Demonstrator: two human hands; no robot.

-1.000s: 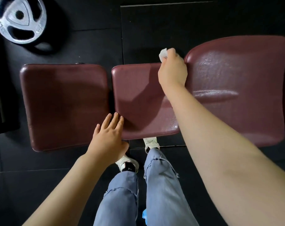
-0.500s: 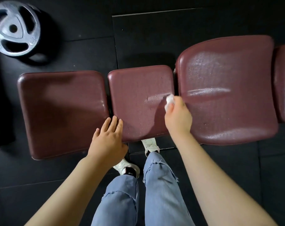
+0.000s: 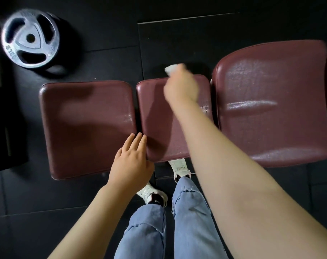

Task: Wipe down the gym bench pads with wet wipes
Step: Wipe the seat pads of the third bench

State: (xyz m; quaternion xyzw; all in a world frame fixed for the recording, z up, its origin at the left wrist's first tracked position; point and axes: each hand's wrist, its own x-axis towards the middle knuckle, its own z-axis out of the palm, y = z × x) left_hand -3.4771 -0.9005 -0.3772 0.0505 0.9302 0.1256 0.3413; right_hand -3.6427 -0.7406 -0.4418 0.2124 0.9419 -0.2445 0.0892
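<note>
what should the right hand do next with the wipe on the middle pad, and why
Probably draw the right hand and its wet wipe back toward the near edge of the middle pad, a little further left. The hand sits at the pad's far edge, and the pad's left part looks dull, unlike the glossy right pad. The left hand rests flat, bracing.

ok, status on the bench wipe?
Right hand gripping wet wipe at middle pad far edge. Left hand flat, bracing. Nothing in the way.

Scene dim overall; overhead light produces glare streaks on the right pad (image 3: 271, 105); arm shadows darken the left pad (image 3: 87, 126); right hand (image 3: 182, 86) motion-blurred; wide-angle distortion curves frame edges.
</note>
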